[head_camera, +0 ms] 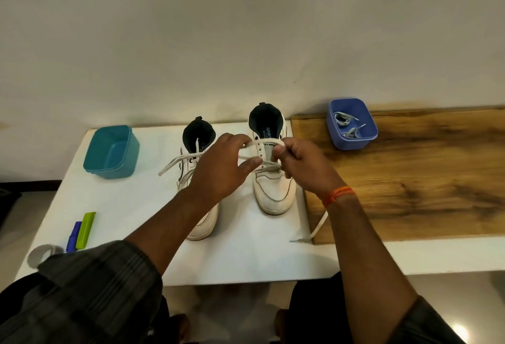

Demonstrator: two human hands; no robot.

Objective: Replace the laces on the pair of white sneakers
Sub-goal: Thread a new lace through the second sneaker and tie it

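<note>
You are at the tying stage on the right-hand sneaker [274,179], which stands on the white counter [131,207] with its toe toward you, just beside the left-hand sneaker [200,179]. That one is already laced, with loose ends trailing off to its left.

Your right hand [303,168] has its fingers [279,149] curled and pinching a loop of the white lace [262,142] above the top eyelets. Your left hand [221,168] is spread, fingers fairly straight, with the fingertips at the other strand where it crosses the tongue. From this angle it looks more like steadying than a pinch, though the contact is partly hidden by the hand itself. A free tail of the lace [319,227] runs under your right wrist and lies across the edge of the wooden board [423,174].

The old laces [347,126] appear to lie in the blue tub [352,141] on the board. The teal tub [112,152] stands to the left of the shoes.

For the next move, you need a firm hold on the second strand with the left fingers. Then wrap it round the loop and draw both sides evenly. Keep tension on the loop so it does not slip, and mind the long tail under your wrist, which could snag.
</note>
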